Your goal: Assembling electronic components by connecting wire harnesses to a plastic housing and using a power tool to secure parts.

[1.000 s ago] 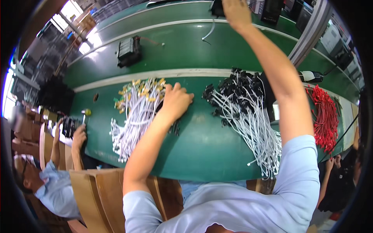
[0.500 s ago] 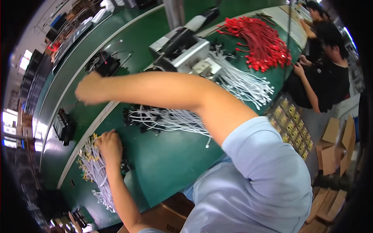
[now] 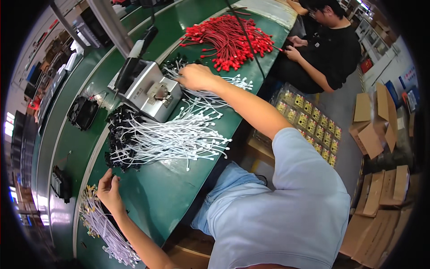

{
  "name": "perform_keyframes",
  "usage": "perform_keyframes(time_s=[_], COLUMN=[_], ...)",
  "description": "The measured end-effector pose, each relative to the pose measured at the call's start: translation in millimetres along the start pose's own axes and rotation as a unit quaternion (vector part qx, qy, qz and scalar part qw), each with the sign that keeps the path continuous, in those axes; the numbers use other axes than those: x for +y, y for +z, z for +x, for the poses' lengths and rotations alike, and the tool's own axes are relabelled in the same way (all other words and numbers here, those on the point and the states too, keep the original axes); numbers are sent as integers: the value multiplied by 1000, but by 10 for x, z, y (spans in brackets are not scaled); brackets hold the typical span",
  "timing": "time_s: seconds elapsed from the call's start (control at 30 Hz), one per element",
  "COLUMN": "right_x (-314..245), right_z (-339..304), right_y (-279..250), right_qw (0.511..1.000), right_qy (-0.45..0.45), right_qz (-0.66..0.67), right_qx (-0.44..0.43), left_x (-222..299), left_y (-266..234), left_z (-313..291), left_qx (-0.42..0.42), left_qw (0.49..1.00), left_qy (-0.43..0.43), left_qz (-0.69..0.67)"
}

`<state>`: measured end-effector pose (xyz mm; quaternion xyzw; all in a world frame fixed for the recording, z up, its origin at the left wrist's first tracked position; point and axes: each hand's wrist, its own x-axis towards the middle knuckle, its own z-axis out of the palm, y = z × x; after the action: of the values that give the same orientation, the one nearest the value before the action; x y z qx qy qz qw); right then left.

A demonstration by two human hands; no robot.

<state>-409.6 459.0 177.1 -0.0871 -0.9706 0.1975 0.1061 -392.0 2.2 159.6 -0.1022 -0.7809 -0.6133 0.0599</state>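
My left hand point(image 3: 110, 193) hovers between two cable bundles, thumb and forefinger pinched; what they hold, if anything, is too small to make out. Below it lie pale lilac-white cables point(image 3: 104, 227) with yellowish ends. Above and right of it spread white cables point(image 3: 172, 136) with black connectors point(image 3: 120, 127) at their left ends. Stretched across the table, my right hand point(image 3: 197, 77) has curled fingers at another white cable bundle point(image 3: 208, 99), beyond a silver metal box point(image 3: 154, 92). Its fingertips are partly hidden among the dark connectors there.
A black-handled tool point(image 3: 136, 56) rests on the box. Red cables point(image 3: 233, 40) lie farther back. Black fan-like parts point(image 3: 83, 112) sit on the green conveyor point(image 3: 67, 148). At right are a person in black point(image 3: 331, 54), a tray of yellow parts point(image 3: 313, 125) and cardboard boxes point(image 3: 374, 119).
My right hand has swung from above the conveyor at the left to the cables beyond the metal box. My left hand has come off the lilac-white bundle. The whole view has shifted.
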Motion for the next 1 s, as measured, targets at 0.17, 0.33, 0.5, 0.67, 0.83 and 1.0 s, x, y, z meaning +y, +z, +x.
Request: perform_keyframes(time_s=[0.17, 0.33, 0.5, 0.67, 0.83, 1.0], right_x=[84, 219, 731, 618, -277, -1133], right_z=[137, 374, 665, 507, -293, -1333], right_y=[7, -210, -372, -816, -1029, -439], right_qw=[999, 990, 959, 803, 592, 693], right_qy=[15, 106, 42, 142, -33, -95], right_qz=[-48, 29, 256, 567, 801, 686], right_qx=[-11, 93, 111, 115, -89, -200], left_x=[27, 20, 34, 223, 590, 1145], left_y=[198, 194, 275, 348, 582, 1175], left_z=[-191, -470, -585, -685, -771, -910], left_qx=[4, 65, 53, 13, 56, 20], left_qw=[995, 968, 951, 956, 987, 950], left_qy=[-80, -157, -172, -147, -41, -88], left_qz=[-62, -182, -253, -255, -145, -298])
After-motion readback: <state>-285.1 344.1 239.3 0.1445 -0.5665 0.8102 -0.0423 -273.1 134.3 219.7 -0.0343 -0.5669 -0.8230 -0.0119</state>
